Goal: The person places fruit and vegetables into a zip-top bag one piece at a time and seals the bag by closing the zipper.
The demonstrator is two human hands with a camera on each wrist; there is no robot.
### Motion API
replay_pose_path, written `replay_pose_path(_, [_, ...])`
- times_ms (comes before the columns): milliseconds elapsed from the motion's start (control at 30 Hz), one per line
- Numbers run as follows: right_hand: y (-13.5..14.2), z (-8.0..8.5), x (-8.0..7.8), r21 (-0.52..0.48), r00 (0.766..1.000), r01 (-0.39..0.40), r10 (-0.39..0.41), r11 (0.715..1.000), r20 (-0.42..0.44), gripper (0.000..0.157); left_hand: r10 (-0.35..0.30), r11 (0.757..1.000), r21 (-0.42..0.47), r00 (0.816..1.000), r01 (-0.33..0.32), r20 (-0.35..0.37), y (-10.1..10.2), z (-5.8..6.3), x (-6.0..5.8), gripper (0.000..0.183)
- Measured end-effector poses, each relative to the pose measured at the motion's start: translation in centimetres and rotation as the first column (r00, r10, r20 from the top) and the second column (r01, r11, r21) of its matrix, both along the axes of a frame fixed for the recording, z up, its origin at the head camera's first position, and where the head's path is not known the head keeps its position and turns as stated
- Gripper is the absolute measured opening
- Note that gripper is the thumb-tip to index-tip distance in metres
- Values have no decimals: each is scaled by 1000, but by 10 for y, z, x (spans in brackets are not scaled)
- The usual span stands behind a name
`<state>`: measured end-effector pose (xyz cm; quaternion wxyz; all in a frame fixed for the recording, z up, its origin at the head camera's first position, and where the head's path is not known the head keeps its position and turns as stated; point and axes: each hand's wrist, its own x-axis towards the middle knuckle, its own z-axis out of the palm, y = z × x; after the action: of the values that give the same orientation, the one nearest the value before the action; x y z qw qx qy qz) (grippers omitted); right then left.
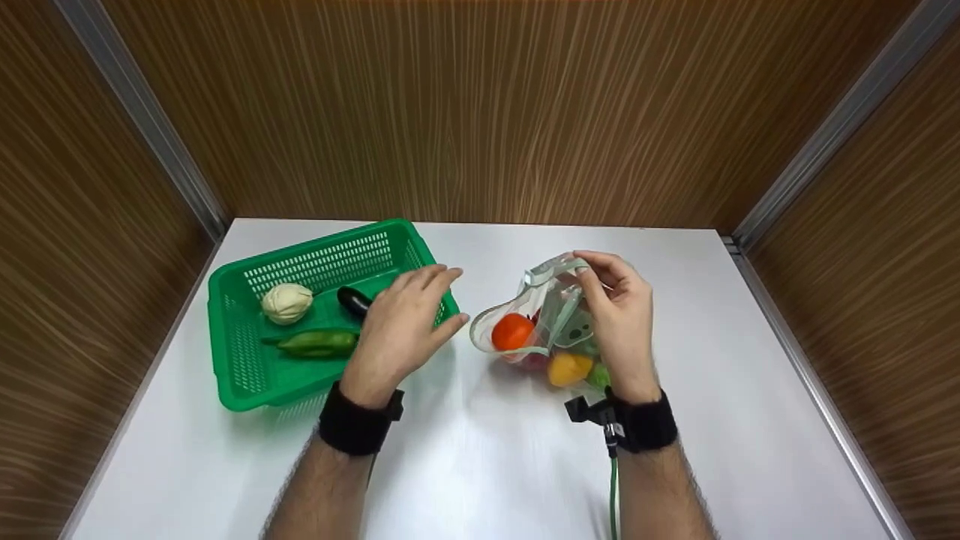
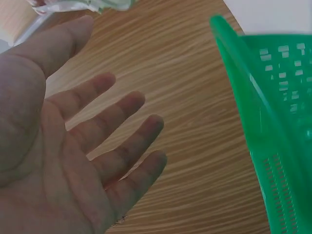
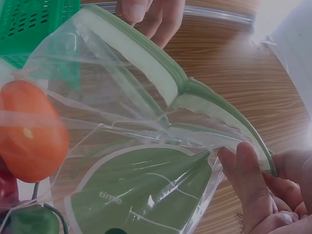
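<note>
My right hand (image 1: 619, 315) pinches the rim of a clear plastic bag (image 3: 112, 78) with green edging between thumb and fingers. The bag's mouth gapes toward the left. Through the film show an orange-red tomato (image 1: 513, 331), a yellow vegetable (image 1: 568, 369) and a green one (image 1: 598, 376). A green printed panel with "time" on it (image 3: 110, 197) appears in the right wrist view. My left hand (image 1: 401, 322), fingers spread and holding nothing, hovers over the right side of a green basket (image 1: 244, 405), its thumb pointing toward the bag.
Inside the basket lie a whitish round vegetable (image 1: 287, 303), a green pepper (image 1: 318, 343) and a dark eggplant (image 1: 352, 301), partly hidden by my left hand. Wood-grain panels (image 1: 480, 112) enclose the white table (image 1: 480, 465) at the back and both sides.
</note>
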<state>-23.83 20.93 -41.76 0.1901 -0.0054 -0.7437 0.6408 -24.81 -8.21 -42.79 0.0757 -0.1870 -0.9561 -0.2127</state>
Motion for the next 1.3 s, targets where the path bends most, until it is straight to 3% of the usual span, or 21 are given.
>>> replay_pose_path(467, [2, -1, -1, -6, 1000, -16, 16, 1000, -17, 24, 65, 993, -96, 997, -61, 45, -52, 27, -41, 68])
replay_pose_path(633, [2, -2, -1, -10, 1000, -16, 16, 1000, -18, 24, 86, 986, -147, 993, -74, 76, -71, 28, -57, 67])
replay_pose_path(800, [2, -3, -1, -13, 1000, -21, 21, 1000, -18, 23, 101, 979, -187, 988, -77, 119, -94, 21, -71, 65])
replay_pose_path(1000, [2, -4, -2, 11, 1000, -17, 17, 1000, -12, 24, 159, 963, -252, 957, -96, 243, -123, 11, -85, 68])
replay_pose_path(1200, [1, -4, -3, 3, 1000, -20, 20, 1000, -7, 24, 232, 932, -343, 923, -120, 307, -151, 2, -96, 69])
replay_pose_path(1300, [0, -4, -4, -8, 1000, -24, 24, 1000, -4, 24, 272, 916, -380, 894, -128, 355, -163, -3, -102, 66])
